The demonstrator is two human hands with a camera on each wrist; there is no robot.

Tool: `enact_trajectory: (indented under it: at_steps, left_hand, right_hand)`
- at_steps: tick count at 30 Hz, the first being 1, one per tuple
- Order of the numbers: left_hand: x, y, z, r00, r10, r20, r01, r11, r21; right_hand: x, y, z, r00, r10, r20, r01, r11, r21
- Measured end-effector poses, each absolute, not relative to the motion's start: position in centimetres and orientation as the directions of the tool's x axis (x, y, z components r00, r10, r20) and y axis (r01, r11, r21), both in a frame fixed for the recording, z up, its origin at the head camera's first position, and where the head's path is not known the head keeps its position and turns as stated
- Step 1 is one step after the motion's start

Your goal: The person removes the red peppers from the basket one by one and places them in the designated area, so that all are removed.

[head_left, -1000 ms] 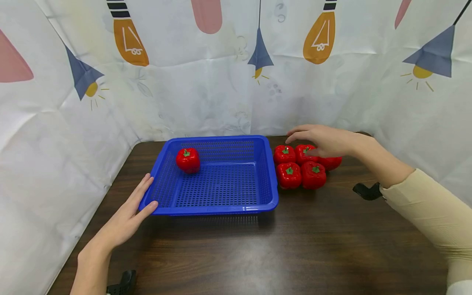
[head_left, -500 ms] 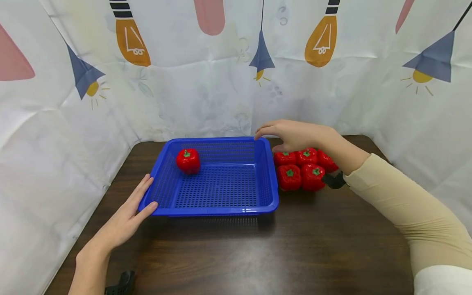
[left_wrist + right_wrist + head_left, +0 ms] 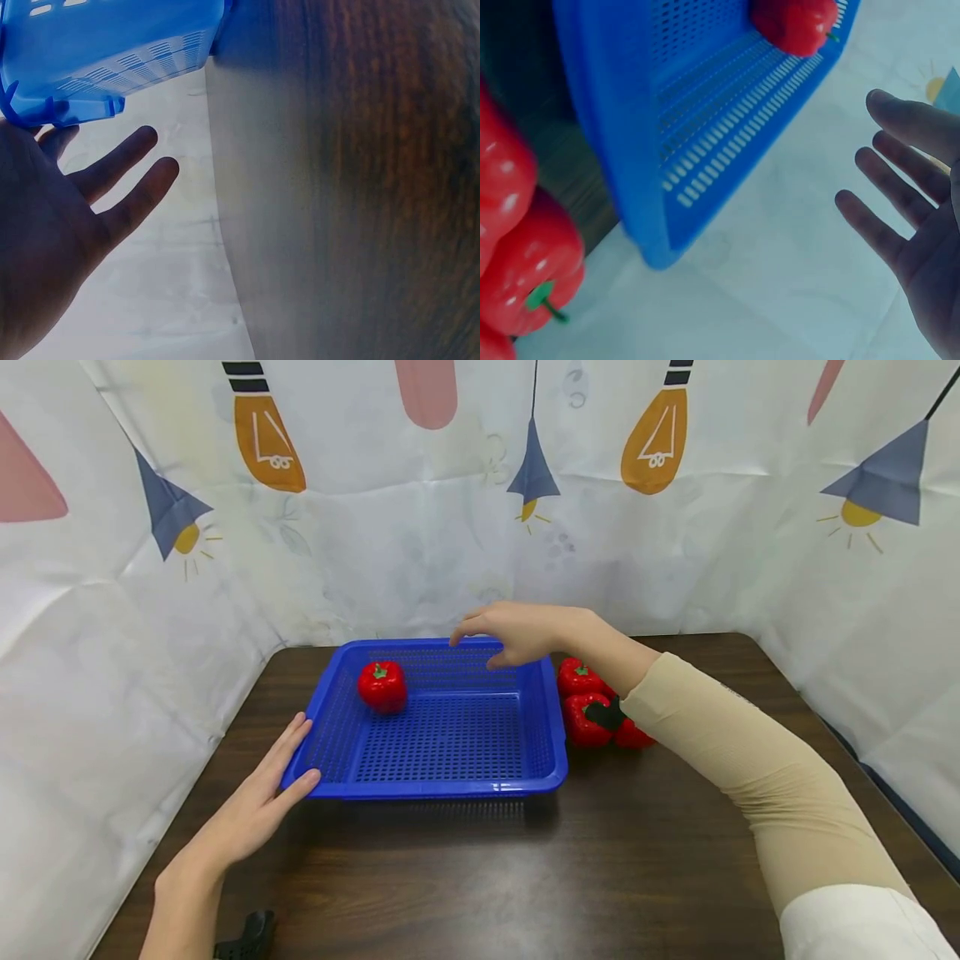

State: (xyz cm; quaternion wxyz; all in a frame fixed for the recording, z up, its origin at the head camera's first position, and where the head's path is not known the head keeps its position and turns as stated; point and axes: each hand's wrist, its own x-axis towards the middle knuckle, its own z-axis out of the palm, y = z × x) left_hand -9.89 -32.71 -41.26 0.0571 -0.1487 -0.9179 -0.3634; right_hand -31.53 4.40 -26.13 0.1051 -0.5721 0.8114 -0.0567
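A blue perforated plastic basket (image 3: 442, 789) stands on the dark wooden table, with one red bell pepper (image 3: 383, 687) inside at its back left. My left hand (image 3: 243, 822) touches the basket's left front corner, its fingers extended along the rim. In the left wrist view the left hand (image 3: 52, 217) has two fingers held straight below the basket wall (image 3: 142, 45). Above the basket's back right part is my right hand (image 3: 528, 631), fingers slightly bent. The right wrist view shows that hand (image 3: 922, 240) holding nothing, its fingers spread.
Several red bell peppers (image 3: 587, 720) sit grouped just right of the basket, partly hidden by my right forearm. A white patterned curtain (image 3: 420, 552) hangs behind and beside the table (image 3: 465, 893).
My right hand has travelled left from above the grouped peppers to over the basket, carrying nothing. The left hand, the basket and the pepper in it stay where they were.
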Motion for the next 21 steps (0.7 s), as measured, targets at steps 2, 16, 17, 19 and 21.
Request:
enact_trajectory:
  at_steps: [2, 16, 17, 19, 21]
  left_hand:
    - [-10.0, -32.7, -41.2, -0.948, 0.233, 0.216, 0.318, 0.693, 0.647]
    - [-9.8, -32.4, -41.1, -0.947, 0.237, 0.217, 0.321, 0.688, 0.650]
    - [-9.8, -32.4, -41.1, -0.947, 0.238, 0.217, 0.322, 0.688, 0.651]
    - [-9.7, -32.4, -41.1, -0.947, 0.238, 0.217, 0.323, 0.688, 0.650]
    - [-9.7, -32.3, -41.1, -0.946, 0.239, 0.218, 0.323, 0.688, 0.650]
  right_hand:
    - [-31.6, 3.5, -26.1, -0.318, -0.940, -0.120, -0.918, 0.337, -0.209]
    - [-31.9, -2.2, -28.2, -0.297, -0.935, -0.194, -0.912, 0.338, -0.231]
    - [-31.9, -2.5, -28.4, -0.294, -0.936, -0.192, -0.913, 0.334, -0.235]
    - [-32.0, -3.1, -28.8, -0.289, -0.938, -0.191, -0.915, 0.329, -0.233]
    - [-32.1, -3.8, -29.2, -0.286, -0.938, -0.194, -0.918, 0.327, -0.226]
